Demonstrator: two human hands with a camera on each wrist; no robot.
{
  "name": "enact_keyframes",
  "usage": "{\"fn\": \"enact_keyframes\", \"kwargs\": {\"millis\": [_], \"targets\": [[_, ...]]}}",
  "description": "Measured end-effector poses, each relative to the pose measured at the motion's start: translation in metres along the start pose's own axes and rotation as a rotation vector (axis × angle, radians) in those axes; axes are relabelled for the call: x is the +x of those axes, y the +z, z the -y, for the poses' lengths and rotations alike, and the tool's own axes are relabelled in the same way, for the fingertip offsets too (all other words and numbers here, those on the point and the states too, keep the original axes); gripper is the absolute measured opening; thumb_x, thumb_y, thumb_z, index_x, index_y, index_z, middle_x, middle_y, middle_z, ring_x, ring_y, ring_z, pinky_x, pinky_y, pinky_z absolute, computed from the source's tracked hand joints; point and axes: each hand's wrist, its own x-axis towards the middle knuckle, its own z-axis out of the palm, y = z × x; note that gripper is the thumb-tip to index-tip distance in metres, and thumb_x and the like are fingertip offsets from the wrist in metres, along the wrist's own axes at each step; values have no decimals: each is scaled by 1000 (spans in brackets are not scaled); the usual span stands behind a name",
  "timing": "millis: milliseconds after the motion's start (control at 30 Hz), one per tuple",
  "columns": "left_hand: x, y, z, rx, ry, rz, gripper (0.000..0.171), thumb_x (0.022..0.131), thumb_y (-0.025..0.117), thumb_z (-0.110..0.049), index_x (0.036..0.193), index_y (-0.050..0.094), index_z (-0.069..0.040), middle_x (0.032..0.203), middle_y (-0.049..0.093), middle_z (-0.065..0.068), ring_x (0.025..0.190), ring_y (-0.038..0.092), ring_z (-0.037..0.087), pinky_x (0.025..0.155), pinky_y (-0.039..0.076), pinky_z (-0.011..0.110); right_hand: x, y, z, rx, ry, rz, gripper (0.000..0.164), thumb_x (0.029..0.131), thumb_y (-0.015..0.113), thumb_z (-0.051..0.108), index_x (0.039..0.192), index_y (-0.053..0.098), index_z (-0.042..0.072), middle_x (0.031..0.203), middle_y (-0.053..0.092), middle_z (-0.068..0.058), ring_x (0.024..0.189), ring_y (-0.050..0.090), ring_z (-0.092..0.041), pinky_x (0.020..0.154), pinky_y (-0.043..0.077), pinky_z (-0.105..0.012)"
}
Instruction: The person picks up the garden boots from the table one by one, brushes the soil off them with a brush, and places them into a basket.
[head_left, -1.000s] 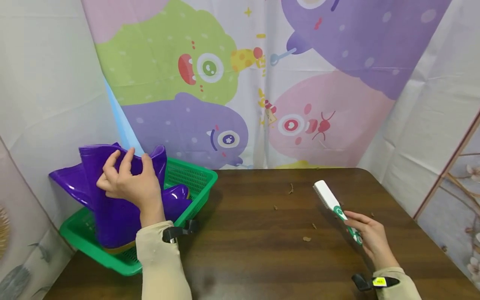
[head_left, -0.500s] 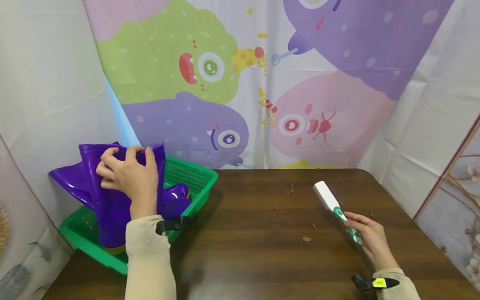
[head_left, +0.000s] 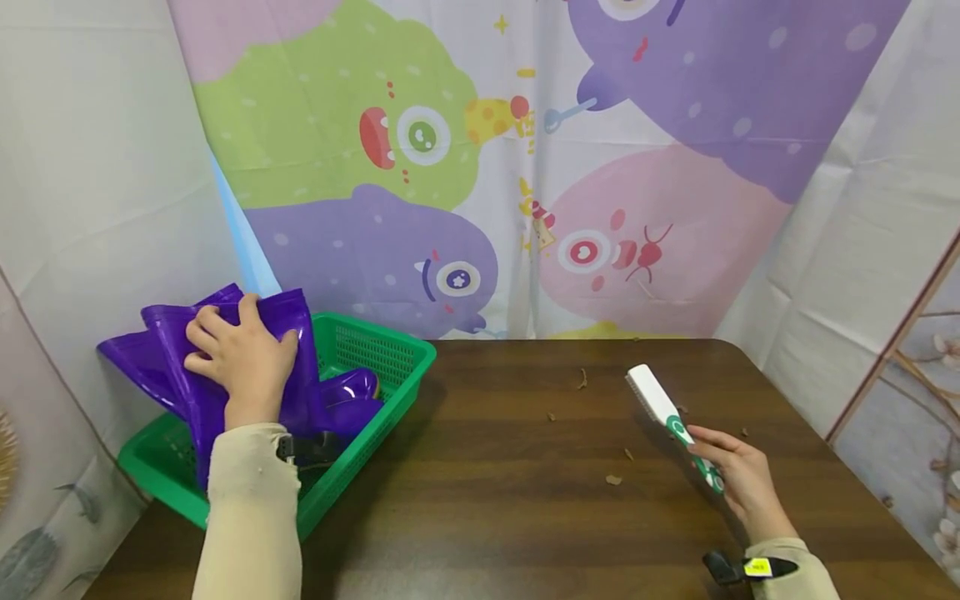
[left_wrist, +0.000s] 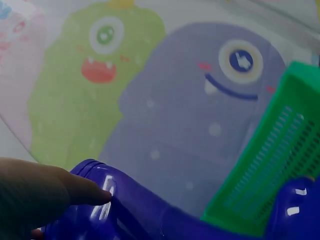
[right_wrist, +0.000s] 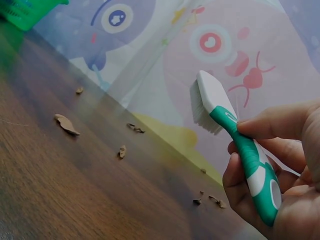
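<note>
My left hand (head_left: pixel 243 358) grips the upper shaft of a glossy purple rain boot (head_left: pixel 168 354), its fingers spread and bent against the material. The boot leans in a green plastic basket (head_left: pixel 405 375). In the left wrist view the thumb (left_wrist: pixel 75 190) presses on the boot's shaft (left_wrist: pixel 135 200). More purple boot parts show behind it, with a rounded toe (head_left: pixel 360 383) at the right. Over the table's right side, my right hand (head_left: pixel 738 475) holds a white and green scrub brush (head_left: pixel 656 396) by its handle, bristles facing left. The brush is above the table surface.
Several dry brown leaf bits (right_wrist: pixel 66 125) lie scattered on the dark wooden table (head_left: pixel 487 500). Behind it hangs a cartoon-printed cloth (head_left: pixel 420 250), with pale cloth at both sides. The basket takes up the table's left end.
My left hand has moved left and down from the boot's rim onto its shaft. The boot has tipped left, and its yellowish sole edge is hidden now. The right hand and brush stay put.
</note>
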Motion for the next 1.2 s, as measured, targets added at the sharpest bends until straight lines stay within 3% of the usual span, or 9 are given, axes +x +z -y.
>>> {"fn": "enact_keyframes", "kwargs": {"millis": [233, 433, 800, 1133, 1200], "targets": [[15, 3, 25, 70, -97, 197, 81, 96, 58, -31, 157, 13, -2, 151, -7, 42, 140, -10, 57, 104, -1, 75, -1, 0, -4, 12, -11, 3, 30, 89, 69, -3, 89, 82, 25, 83, 73, 9, 65, 65, -7, 56, 53, -21], [20, 8, 39, 149, -123, 305, 89, 99, 48, -36, 155, -11, -1, 147, -4, 48, 137, -6, 63, 107, -1, 72, 0, -1, -5, -7, -4, -3, 31, 89, 70, -2, 88, 82, 26, 83, 73, 9, 65, 65, -7, 55, 53, -21], [19, 8, 39, 151, -120, 309, 83, 99, 46, -36, 155, 2, 7, 148, -1, 47, 136, -4, 64, 106, -1, 73, 1, -1, -1, -4, 3, 8, 26, 89, 70, -1, 92, 81, 22, 85, 73, 9, 71, 66, -8, 60, 55, -22], [3, 0, 16, 88, -13, 250, 82, 95, 55, -33, 155, 13, 4, 148, 10, 45, 136, 2, 62, 102, 1, 76, -1, 1, 2, -65, -48, -21, 22, 88, 72, -1, 94, 82, 18, 85, 73, 12, 72, 65, -5, 61, 53, -21], [-2, -1, 9, 69, 17, 232, 82, 94, 56, -33, 156, 15, 2, 147, 14, 44, 136, 4, 61, 101, 3, 76, -2, 1, 4, -122, -72, -57, 21, 88, 73, 1, 93, 82, 19, 83, 72, 14, 59, 58, -2, 51, 48, -18]]}}
